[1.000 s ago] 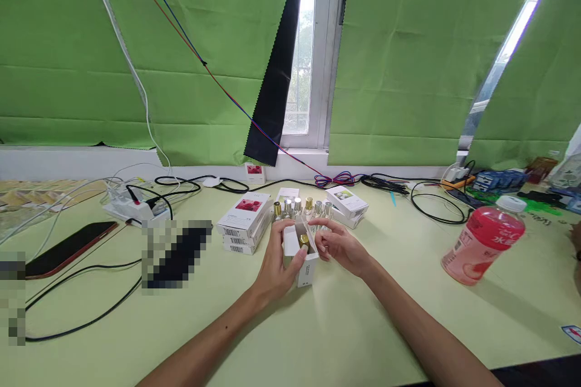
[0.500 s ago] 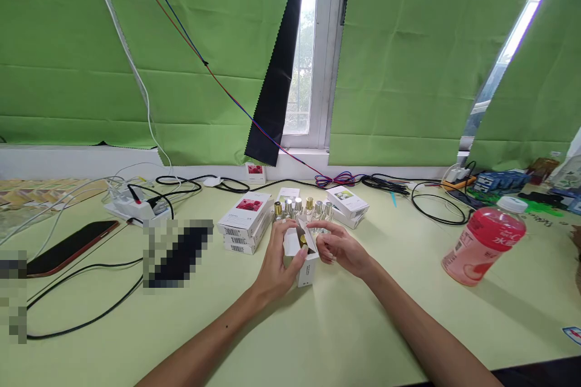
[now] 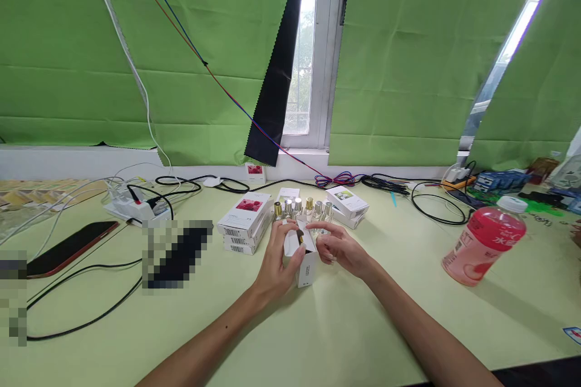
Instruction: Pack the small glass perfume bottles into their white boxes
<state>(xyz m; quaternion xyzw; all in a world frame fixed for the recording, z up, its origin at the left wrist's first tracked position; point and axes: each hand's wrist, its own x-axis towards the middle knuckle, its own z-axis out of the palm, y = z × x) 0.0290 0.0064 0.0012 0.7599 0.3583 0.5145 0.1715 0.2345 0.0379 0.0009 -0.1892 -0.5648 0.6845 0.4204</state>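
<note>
- The left hand [image 3: 276, 263] is clamped round an open white carton [image 3: 307, 269], thumb on the near side and fingers toward the far side.
- That carton stands upright at the middle of the pale green table [image 3: 363, 332], with a gold cap [image 3: 301, 237] showing in its top opening.
- The right hand [image 3: 342, 249] is close by on the right, index finger stretched to the carton's upper flap and the other fingers curled; from here I cannot tell whether it pinches anything.
- Just beyond the hands, small glass bottles with gold and silver caps [image 3: 319, 210] stand grouped.
- To their left lies a stack of white boxes with a red picture [image 3: 245, 217]; to their right, a smaller stack with a green picture [image 3: 347, 202].
- Well to the right stands a pink drink bottle [image 3: 485, 245] with a white cap.
- Far left, a phone [image 3: 72, 248] lies near a white power strip [image 3: 136, 210].
</note>
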